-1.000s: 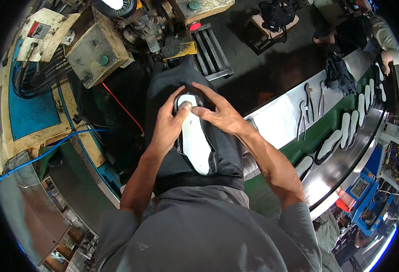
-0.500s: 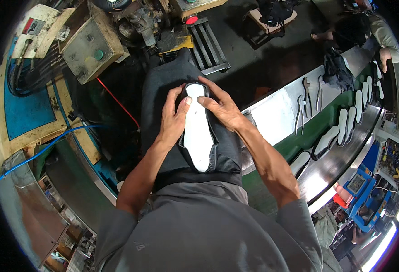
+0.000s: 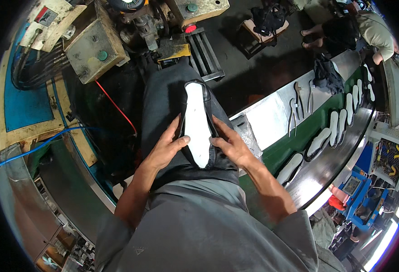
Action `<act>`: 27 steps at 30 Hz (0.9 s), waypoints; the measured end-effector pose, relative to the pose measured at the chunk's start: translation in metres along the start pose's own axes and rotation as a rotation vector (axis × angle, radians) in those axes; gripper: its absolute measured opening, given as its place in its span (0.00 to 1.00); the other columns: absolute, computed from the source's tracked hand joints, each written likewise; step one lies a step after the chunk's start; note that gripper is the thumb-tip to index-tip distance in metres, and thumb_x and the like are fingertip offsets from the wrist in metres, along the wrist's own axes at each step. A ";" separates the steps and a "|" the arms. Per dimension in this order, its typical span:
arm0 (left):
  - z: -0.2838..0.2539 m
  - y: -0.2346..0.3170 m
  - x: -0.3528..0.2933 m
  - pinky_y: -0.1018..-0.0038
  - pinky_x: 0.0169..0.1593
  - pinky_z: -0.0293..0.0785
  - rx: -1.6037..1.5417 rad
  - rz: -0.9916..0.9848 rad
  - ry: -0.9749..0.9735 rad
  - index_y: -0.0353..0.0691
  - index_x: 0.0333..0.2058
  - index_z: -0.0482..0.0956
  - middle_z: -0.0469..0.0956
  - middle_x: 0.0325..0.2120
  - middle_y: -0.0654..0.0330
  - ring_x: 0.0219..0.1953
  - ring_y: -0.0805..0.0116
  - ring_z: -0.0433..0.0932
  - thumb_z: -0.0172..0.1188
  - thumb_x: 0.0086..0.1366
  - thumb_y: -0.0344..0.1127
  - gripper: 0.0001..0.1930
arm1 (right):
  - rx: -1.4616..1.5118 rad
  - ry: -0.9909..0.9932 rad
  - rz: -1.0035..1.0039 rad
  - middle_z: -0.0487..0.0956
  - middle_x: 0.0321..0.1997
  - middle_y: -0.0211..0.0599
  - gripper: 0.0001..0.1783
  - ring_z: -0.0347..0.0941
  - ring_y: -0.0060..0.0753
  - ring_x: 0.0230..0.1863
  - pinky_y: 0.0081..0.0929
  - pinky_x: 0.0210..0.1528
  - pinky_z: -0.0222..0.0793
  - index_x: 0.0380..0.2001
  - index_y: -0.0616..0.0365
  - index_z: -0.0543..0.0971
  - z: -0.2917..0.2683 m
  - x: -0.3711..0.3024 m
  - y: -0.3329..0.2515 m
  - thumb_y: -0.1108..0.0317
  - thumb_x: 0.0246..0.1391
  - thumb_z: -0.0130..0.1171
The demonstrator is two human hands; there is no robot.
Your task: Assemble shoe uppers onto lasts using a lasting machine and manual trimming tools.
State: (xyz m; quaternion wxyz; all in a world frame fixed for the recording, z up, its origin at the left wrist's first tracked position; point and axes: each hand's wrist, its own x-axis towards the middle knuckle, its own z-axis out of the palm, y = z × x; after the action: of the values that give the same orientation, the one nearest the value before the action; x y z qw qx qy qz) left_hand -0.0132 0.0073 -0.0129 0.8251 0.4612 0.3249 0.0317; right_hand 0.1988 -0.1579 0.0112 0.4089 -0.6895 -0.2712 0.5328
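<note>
A black shoe upper with a white insole [image 3: 197, 120] lies sole side up on my lap, its narrow end pointing away from me. My left hand [image 3: 167, 146] grips its left side, thumb on the edge of the white insole and fingers under the black upper. Opposite it, my right hand [image 3: 232, 144] holds the right side, with its thumb at the rim and its fingers partly hidden. Both hands sit around the wider near half of the shoe.
To my right runs a green conveyor belt [image 3: 272, 155] with several white-soled shoes [image 3: 317, 144] in a row. Pliers [image 3: 292, 117] lie on a metal ledge beside it. Ahead stands a machine with a control box [image 3: 95, 50]. Another person [image 3: 375, 34] is at the far right.
Both hands have slid from the shoe's narrow far end toward me, to its wider part. The shoe stays on my lap. The view has shifted slightly.
</note>
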 end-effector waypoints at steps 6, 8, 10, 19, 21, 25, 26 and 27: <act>0.009 0.012 0.002 0.58 0.71 0.72 -0.450 -0.083 0.044 0.46 0.85 0.47 0.68 0.73 0.47 0.72 0.55 0.73 0.50 0.71 0.14 0.47 | -1.142 -0.076 -0.387 0.45 0.90 0.57 0.52 0.55 0.86 0.80 0.61 0.80 0.65 0.84 0.51 0.59 0.037 -0.042 -0.068 0.55 0.63 0.73; 0.028 0.030 0.002 0.52 0.72 0.73 -0.533 -0.076 0.079 0.42 0.83 0.54 0.71 0.71 0.45 0.71 0.52 0.74 0.52 0.71 0.15 0.42 | -1.163 -0.017 -0.352 0.41 0.90 0.56 0.51 0.63 0.90 0.71 0.62 0.63 0.84 0.84 0.31 0.61 0.037 -0.030 -0.057 0.53 0.61 0.75; 0.030 0.035 0.006 0.52 0.72 0.72 -0.586 -0.126 0.079 0.42 0.83 0.54 0.71 0.71 0.45 0.70 0.51 0.75 0.50 0.71 0.14 0.43 | -1.123 0.014 -0.377 0.41 0.89 0.63 0.50 0.67 0.86 0.68 0.62 0.63 0.83 0.82 0.28 0.64 0.032 -0.027 -0.048 0.54 0.60 0.75; -0.039 0.066 0.127 0.57 0.55 0.83 0.781 0.511 0.444 0.32 0.54 0.87 0.87 0.48 0.40 0.51 0.38 0.86 0.63 0.74 0.29 0.14 | -1.040 0.014 -0.501 0.41 0.87 0.72 0.44 0.69 0.79 0.66 0.61 0.63 0.82 0.78 0.26 0.71 0.019 -0.018 -0.042 0.56 0.59 0.75; -0.047 0.066 0.136 0.52 0.50 0.83 0.897 0.619 0.426 0.33 0.52 0.88 0.87 0.44 0.41 0.47 0.36 0.86 0.61 0.74 0.29 0.13 | -1.006 -0.003 -0.470 0.43 0.86 0.72 0.39 0.62 0.83 0.74 0.64 0.70 0.74 0.76 0.30 0.75 0.018 -0.019 -0.037 0.55 0.61 0.72; -0.046 0.066 0.142 0.61 0.52 0.82 0.853 0.471 0.425 0.30 0.55 0.87 0.89 0.44 0.40 0.48 0.48 0.90 0.59 0.76 0.29 0.15 | -1.033 -0.012 -0.463 0.45 0.85 0.72 0.41 0.64 0.83 0.73 0.65 0.71 0.74 0.75 0.30 0.76 0.012 -0.014 -0.037 0.56 0.58 0.76; -0.049 0.069 0.142 0.61 0.52 0.82 0.856 0.479 0.434 0.30 0.55 0.87 0.89 0.44 0.40 0.48 0.48 0.90 0.59 0.76 0.29 0.15 | -1.010 -0.021 -0.460 0.45 0.85 0.72 0.41 0.64 0.83 0.73 0.65 0.71 0.74 0.75 0.31 0.77 0.011 -0.011 -0.039 0.56 0.57 0.76; -0.055 0.073 0.141 0.62 0.54 0.82 0.790 0.397 0.331 0.30 0.56 0.86 0.90 0.45 0.44 0.49 0.53 0.89 0.59 0.78 0.33 0.16 | -0.988 -0.030 -0.455 0.46 0.85 0.71 0.41 0.65 0.82 0.73 0.65 0.71 0.74 0.75 0.31 0.77 0.009 -0.009 -0.041 0.56 0.57 0.76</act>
State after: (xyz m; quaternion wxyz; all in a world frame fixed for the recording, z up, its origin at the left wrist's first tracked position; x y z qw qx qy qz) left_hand 0.0845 0.1394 -0.0471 0.5015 0.7817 0.3449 0.1359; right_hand 0.1900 -0.1419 0.0498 0.1375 -0.7157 -0.6375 0.2497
